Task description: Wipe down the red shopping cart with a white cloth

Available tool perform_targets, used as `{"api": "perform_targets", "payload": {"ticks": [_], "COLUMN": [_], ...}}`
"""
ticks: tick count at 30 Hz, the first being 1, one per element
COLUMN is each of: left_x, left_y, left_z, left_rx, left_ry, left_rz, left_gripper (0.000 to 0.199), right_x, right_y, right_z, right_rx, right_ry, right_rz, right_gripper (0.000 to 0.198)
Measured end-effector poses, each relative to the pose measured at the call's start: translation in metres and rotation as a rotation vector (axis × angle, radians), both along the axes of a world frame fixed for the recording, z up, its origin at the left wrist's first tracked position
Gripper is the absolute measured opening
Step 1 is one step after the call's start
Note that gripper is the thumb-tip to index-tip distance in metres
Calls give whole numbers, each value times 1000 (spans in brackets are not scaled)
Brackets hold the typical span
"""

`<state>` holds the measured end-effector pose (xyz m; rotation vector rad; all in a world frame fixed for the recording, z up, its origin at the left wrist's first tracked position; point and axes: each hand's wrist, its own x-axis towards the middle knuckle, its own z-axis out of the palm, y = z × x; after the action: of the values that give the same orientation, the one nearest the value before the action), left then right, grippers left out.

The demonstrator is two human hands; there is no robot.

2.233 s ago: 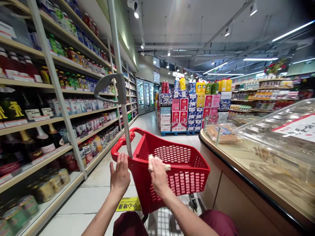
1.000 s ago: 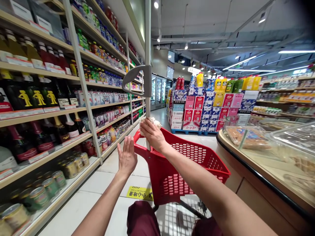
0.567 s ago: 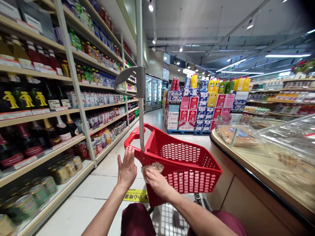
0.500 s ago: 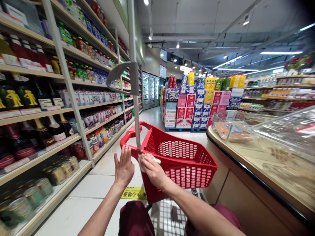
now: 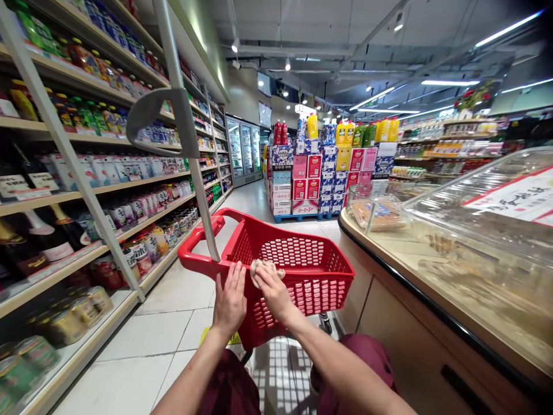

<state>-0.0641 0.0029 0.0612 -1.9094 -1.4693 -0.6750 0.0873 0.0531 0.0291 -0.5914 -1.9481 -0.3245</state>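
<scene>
A red shopping cart basket (image 5: 298, 236) with slotted walls stands right in front of me, and a metal pole with a grey plastic handle (image 5: 186, 124) rises at its left end. My right hand (image 5: 273, 291) presses a crumpled pale cloth (image 5: 263, 269) against the near rim of the basket. My left hand (image 5: 230, 300) lies with stretched fingers on the red side wall, just left of the cloth. Part of the cloth is hidden under my right fingers.
Shelves of bottles and cans (image 5: 125, 190) line the left side. On the right runs a counter (image 5: 389, 294) with clear covers and packaged food. Stacked drink cartons (image 5: 309, 178) stand on a pallet ahead. A yellow floor sign (image 5: 234, 339) shows partly below my left wrist.
My right hand and the cloth have moved along the rim, away from the pole. My left hand has shifted from beside the pole's base onto the side wall. The view has turned right.
</scene>
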Motion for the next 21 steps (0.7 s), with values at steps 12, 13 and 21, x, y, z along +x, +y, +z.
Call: {"api": "perform_targets", "payload": {"ticks": [12, 13, 21], "left_x": [44, 48, 83], "left_y": [12, 13, 27], "left_z": [-30, -32, -34], "left_rx": [-52, -61, -103], "left_ry": [178, 201, 253], "left_rz": [-106, -120, -183], "left_gripper": [57, 57, 55], "right_x": [69, 76, 109], "right_y": [6, 5, 15], "right_z": [-39, -46, -53], "right_rx": [-88, -102, -79], "right_ry": [24, 6, 65], "right_rz": [-139, -146, -220], "right_gripper": [30, 29, 32]}}
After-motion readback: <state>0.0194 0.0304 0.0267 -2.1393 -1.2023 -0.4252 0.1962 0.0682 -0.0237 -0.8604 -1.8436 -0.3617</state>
